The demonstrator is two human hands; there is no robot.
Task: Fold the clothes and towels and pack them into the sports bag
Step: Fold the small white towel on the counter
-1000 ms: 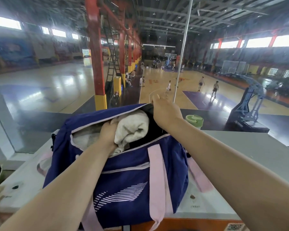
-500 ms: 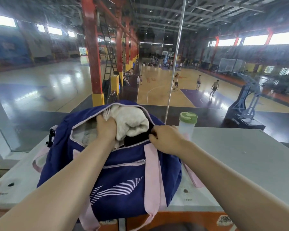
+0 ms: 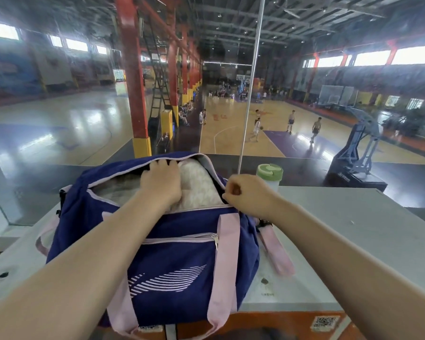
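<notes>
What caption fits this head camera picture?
Left hand presses white towel into blue sports bag; right hand pinches its opening.

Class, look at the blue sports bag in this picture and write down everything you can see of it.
The navy blue fabric sports bag with pale pink straps sits on the grey ledge. Its top opening gapes, showing a white towel inside. A front pocket is zipped shut above a pink striped feather-like logo. The left hand presses on the towel and far rim; the right hand pinches the opening's right end. One strap trails to the right.

Head camera looks forward and down, close above the table [image 3: 353,241].
</notes>
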